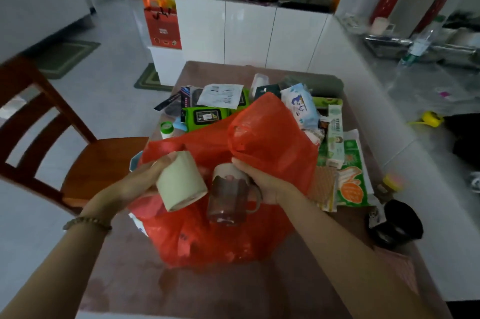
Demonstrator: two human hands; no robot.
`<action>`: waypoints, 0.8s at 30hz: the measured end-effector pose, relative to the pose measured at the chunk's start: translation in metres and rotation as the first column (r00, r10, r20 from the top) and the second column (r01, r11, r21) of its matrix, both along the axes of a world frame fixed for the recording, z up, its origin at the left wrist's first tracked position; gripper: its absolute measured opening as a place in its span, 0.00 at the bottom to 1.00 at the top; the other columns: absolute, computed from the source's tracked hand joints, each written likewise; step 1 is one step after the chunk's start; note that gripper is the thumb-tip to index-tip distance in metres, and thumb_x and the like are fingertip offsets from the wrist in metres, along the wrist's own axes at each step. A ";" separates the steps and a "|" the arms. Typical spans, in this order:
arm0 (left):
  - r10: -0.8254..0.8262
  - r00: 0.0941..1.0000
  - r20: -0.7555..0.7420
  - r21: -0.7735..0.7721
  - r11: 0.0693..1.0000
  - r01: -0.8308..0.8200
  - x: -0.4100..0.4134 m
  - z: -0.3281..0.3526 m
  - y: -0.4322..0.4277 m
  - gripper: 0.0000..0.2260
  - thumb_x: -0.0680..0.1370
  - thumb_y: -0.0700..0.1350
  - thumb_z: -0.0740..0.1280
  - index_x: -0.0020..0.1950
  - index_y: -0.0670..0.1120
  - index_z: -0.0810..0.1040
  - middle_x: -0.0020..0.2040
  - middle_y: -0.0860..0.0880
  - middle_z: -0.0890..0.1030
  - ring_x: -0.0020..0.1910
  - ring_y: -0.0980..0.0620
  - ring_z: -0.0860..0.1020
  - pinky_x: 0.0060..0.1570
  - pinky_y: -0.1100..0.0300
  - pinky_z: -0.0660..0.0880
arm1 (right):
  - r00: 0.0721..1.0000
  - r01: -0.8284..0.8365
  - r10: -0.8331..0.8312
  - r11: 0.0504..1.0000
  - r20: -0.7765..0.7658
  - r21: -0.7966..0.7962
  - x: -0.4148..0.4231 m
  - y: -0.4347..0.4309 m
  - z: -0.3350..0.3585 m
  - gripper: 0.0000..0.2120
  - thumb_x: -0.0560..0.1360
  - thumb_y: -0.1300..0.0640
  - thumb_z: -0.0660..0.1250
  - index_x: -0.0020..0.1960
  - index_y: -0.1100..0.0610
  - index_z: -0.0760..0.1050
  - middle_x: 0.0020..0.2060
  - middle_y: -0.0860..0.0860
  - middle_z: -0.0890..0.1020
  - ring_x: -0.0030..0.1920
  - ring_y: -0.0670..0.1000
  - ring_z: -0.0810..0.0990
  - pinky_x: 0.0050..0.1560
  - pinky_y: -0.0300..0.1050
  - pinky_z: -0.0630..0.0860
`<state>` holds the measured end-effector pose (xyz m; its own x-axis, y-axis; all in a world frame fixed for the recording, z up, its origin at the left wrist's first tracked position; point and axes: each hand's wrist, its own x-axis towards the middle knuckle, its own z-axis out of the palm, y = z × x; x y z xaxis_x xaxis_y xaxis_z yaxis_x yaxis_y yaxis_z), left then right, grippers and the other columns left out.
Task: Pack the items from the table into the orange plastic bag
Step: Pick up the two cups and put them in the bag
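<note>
The orange plastic bag (270, 136) lies crumpled across the middle of the table. My left hand (140, 183) grips a pale cream mug (180, 181), tilted with its base toward me, above the bag's left side. My right hand (262, 181) holds a brown and white mug (231, 196) by its handle side, together with a fold of the bag. Behind the bag lie a green wipes pack (207, 116), a white and blue tissue pack (301, 105), a tall green and white box (335, 134) and a green printed packet (350, 186).
A wooden chair (52, 142) stands at the table's left. A black pouch (394, 225) sits near the table's right edge. A small green-capped bottle (166, 129) stands left of the bag. White cabinets (249, 32) and a red gift bag (162, 25) are beyond the table.
</note>
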<state>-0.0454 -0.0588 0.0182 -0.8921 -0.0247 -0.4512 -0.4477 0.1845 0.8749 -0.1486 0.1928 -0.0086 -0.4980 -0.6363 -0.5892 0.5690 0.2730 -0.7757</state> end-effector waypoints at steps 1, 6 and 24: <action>0.016 1.000 0.005 0.017 1.000 -0.016 -0.004 -0.002 0.000 0.39 0.59 0.77 0.61 0.65 0.59 0.70 0.59 0.49 0.79 0.58 0.50 0.79 0.57 0.52 0.76 | 0.996 0.079 -0.080 0.997 -0.028 -0.012 -0.010 0.002 0.002 0.26 0.65 0.38 0.70 0.53 0.57 0.79 0.45 0.52 0.85 0.45 0.48 0.83 0.53 0.44 0.78; 0.065 0.997 -0.042 0.085 0.995 -0.062 -0.041 -0.008 0.022 0.30 0.66 0.73 0.62 0.61 0.58 0.72 0.56 0.47 0.81 0.54 0.50 0.81 0.53 0.53 0.78 | 0.828 0.550 -0.559 0.825 -0.049 -0.128 -0.055 0.048 0.009 0.21 0.68 0.39 0.70 0.53 0.53 0.79 0.56 0.54 0.82 0.50 0.50 0.81 0.55 0.50 0.77; 0.002 1.000 -0.009 0.071 0.998 -0.001 -0.097 -0.009 0.084 0.15 0.77 0.61 0.56 0.49 0.52 0.74 0.54 0.47 0.73 0.52 0.47 0.78 0.48 0.57 0.78 | 0.886 0.457 -0.460 0.888 -0.063 -0.044 -0.039 0.084 0.017 0.38 0.69 0.41 0.66 0.75 0.49 0.56 0.64 0.55 0.74 0.65 0.57 0.74 0.61 0.54 0.75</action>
<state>-0.1427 0.0255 0.0091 -0.8961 0.0055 -0.4439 -0.4400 0.1214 0.8898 -0.1879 0.2768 0.0083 -0.7771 -0.3424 -0.5281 0.5700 -0.0271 -0.8212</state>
